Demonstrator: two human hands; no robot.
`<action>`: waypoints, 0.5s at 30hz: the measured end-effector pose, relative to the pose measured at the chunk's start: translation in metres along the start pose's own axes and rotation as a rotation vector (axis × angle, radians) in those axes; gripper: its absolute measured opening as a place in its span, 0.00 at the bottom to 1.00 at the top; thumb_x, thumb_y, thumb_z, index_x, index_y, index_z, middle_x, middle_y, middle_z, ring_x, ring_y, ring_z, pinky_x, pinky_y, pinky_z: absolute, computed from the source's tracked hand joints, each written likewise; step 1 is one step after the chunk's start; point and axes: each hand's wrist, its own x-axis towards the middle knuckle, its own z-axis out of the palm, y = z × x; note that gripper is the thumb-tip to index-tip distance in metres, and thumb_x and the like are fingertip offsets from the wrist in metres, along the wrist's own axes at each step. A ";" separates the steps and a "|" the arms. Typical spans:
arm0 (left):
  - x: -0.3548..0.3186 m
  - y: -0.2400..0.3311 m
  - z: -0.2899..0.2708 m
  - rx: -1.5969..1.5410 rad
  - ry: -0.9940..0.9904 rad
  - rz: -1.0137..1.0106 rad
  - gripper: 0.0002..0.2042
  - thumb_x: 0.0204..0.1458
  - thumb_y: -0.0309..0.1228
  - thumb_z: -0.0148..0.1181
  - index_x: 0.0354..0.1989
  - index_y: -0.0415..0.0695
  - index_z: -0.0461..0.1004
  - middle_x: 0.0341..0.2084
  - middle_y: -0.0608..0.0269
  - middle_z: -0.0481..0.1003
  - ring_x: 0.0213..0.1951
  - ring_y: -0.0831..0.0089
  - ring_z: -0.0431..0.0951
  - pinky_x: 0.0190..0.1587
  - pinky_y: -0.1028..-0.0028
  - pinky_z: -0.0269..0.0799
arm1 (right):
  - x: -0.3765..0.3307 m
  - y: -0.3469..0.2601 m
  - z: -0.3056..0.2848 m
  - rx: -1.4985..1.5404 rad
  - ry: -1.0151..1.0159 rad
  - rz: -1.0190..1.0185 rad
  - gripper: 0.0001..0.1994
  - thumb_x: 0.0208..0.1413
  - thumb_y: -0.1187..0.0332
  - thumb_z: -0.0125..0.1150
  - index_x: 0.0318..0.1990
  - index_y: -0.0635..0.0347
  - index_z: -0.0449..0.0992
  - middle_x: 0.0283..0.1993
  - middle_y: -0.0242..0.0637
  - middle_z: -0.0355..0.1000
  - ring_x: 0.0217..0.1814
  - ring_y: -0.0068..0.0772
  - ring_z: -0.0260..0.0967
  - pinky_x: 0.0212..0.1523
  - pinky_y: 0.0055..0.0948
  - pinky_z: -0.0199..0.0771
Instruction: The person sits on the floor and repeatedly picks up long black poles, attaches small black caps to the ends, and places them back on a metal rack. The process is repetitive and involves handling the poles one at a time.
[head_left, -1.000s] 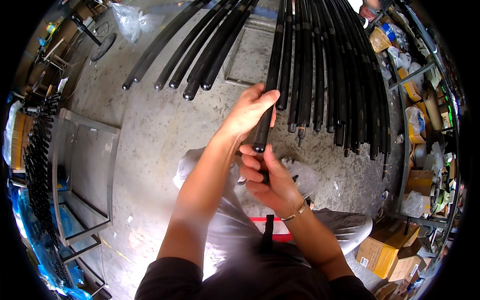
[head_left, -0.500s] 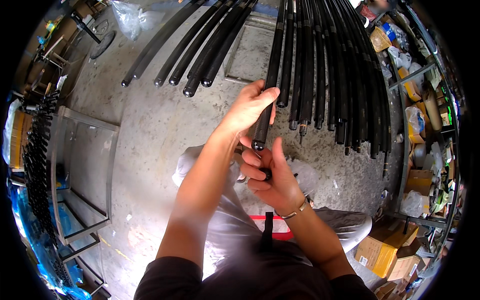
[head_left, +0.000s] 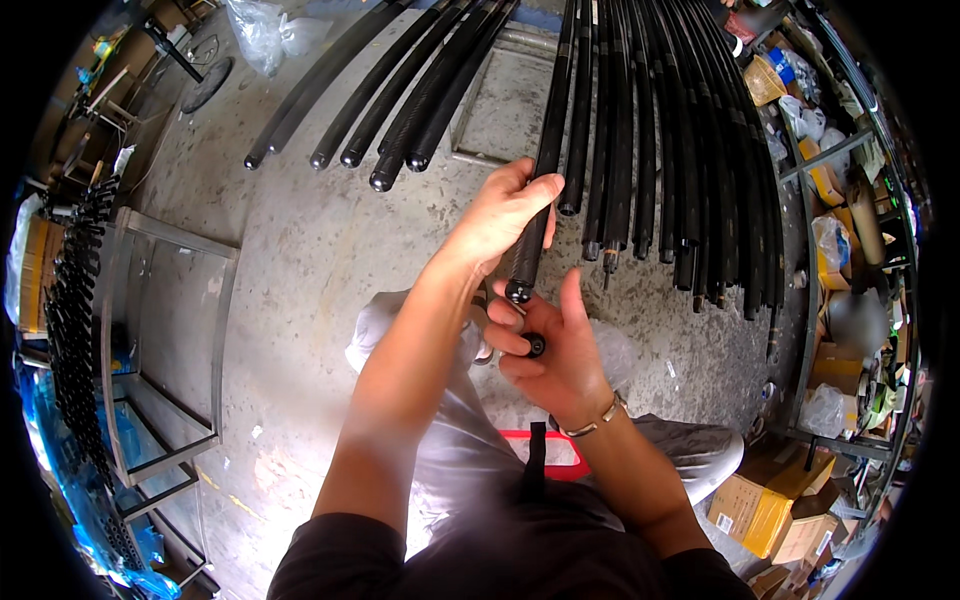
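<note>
From where I stand, the concrete floor (head_left: 300,230) spreads out under and all around the hands, with a crammed shelving rack (head_left: 826,153) well off to their right. Beyond the hands and to their right hangs a dense row of black poles (head_left: 645,150); a smaller group of poles (head_left: 410,130) reaches in ahead and to their left. A bare metal frame (head_left: 228,345) stands well left of them, a cardboard box (head_left: 745,505) low on their right. The held pole (head_left: 530,255) is clamped in the left hand (head_left: 505,215), its rounded end poking out below the grip. Just under that end, apart from the left, the right hand (head_left: 560,365) curls its fingers on a small round black piece (head_left: 535,345), thumb raised; whether a fingertip touches the pole I can't tell.
</note>
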 end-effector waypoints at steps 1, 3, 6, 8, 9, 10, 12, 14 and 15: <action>0.000 0.001 0.000 0.003 0.000 0.004 0.14 0.54 0.37 0.57 0.37 0.39 0.64 0.13 0.66 0.67 0.16 0.79 0.66 0.20 0.80 0.60 | 0.000 -0.002 0.001 0.026 -0.043 0.030 0.31 0.56 0.38 0.41 0.43 0.62 0.66 0.31 0.26 0.53 0.27 0.17 0.49 0.17 0.11 0.47; 0.000 0.000 0.001 0.007 -0.007 -0.001 0.14 0.54 0.37 0.57 0.37 0.39 0.64 0.13 0.66 0.67 0.16 0.79 0.66 0.20 0.80 0.60 | 0.001 -0.002 -0.001 0.009 0.003 -0.003 0.31 0.56 0.37 0.41 0.42 0.62 0.66 0.31 0.26 0.54 0.28 0.17 0.49 0.17 0.11 0.47; 0.000 -0.001 0.001 0.013 -0.011 -0.015 0.14 0.54 0.37 0.57 0.36 0.39 0.64 0.14 0.66 0.67 0.16 0.79 0.66 0.20 0.80 0.60 | 0.002 -0.001 -0.002 0.017 0.026 0.005 0.31 0.56 0.37 0.41 0.42 0.62 0.66 0.31 0.27 0.54 0.28 0.17 0.49 0.17 0.11 0.47; -0.001 0.003 -0.001 0.022 0.006 -0.013 0.14 0.54 0.38 0.57 0.35 0.39 0.64 0.14 0.65 0.67 0.16 0.79 0.66 0.20 0.80 0.59 | 0.002 -0.001 -0.002 -0.004 0.022 0.001 0.31 0.56 0.37 0.41 0.43 0.62 0.66 0.31 0.27 0.54 0.28 0.17 0.49 0.17 0.11 0.47; -0.001 0.002 0.000 0.027 0.000 -0.015 0.14 0.54 0.38 0.56 0.34 0.39 0.64 0.14 0.65 0.67 0.16 0.79 0.65 0.21 0.80 0.59 | 0.002 -0.002 -0.003 -0.031 0.020 -0.015 0.31 0.56 0.37 0.42 0.44 0.62 0.66 0.31 0.27 0.54 0.28 0.17 0.49 0.17 0.11 0.47; 0.000 0.001 0.002 0.032 -0.005 -0.017 0.14 0.54 0.38 0.56 0.34 0.40 0.64 0.13 0.65 0.68 0.16 0.79 0.65 0.21 0.80 0.59 | 0.002 -0.002 -0.004 -0.058 0.019 -0.031 0.31 0.56 0.38 0.42 0.45 0.62 0.66 0.31 0.27 0.54 0.28 0.17 0.49 0.17 0.11 0.47; -0.001 0.000 0.002 0.022 -0.007 -0.009 0.14 0.54 0.38 0.56 0.34 0.40 0.64 0.13 0.65 0.68 0.16 0.79 0.65 0.21 0.80 0.59 | 0.002 -0.001 -0.006 0.005 0.074 -0.050 0.31 0.56 0.39 0.43 0.48 0.62 0.65 0.31 0.26 0.54 0.28 0.17 0.49 0.17 0.11 0.47; -0.002 0.001 -0.001 -0.009 -0.002 0.008 0.14 0.54 0.38 0.56 0.35 0.39 0.63 0.13 0.65 0.68 0.16 0.79 0.65 0.21 0.80 0.59 | 0.001 0.000 -0.003 0.016 0.037 -0.030 0.31 0.57 0.40 0.44 0.49 0.63 0.65 0.31 0.26 0.54 0.28 0.17 0.49 0.17 0.11 0.48; -0.002 0.001 -0.002 0.005 -0.009 0.004 0.15 0.54 0.39 0.56 0.35 0.39 0.63 0.13 0.65 0.68 0.16 0.79 0.65 0.21 0.80 0.59 | -0.001 -0.001 0.002 -0.004 -0.026 -0.001 0.30 0.57 0.41 0.45 0.49 0.63 0.65 0.31 0.26 0.54 0.28 0.17 0.49 0.17 0.11 0.48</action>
